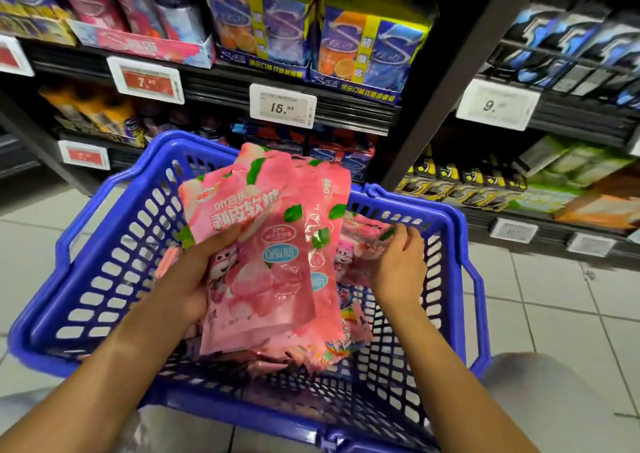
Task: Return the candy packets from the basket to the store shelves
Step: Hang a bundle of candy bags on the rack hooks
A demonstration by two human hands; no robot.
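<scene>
Several pink candy packets (263, 244) are fanned upright in the left hand (188, 279), fingers pressed around their lower edge. The right hand (398, 265) pinches another packet (363, 234) lying in the blue basket (104, 244). More packets remain underneath, so shelving seems barely begun; the shelves (346, 113) stand just behind.

Retail shop, confectionery aisle. Dark shelving (349, 113) stocked in tiers with packaged gum and sweets (360, 50). Price tags clipped along shelf edges, one reading 15.99 (282, 106), another on red beginning with 7 (147, 81). Blue plastic shopping basket (104, 262) on pale tiled floor (554, 296).
</scene>
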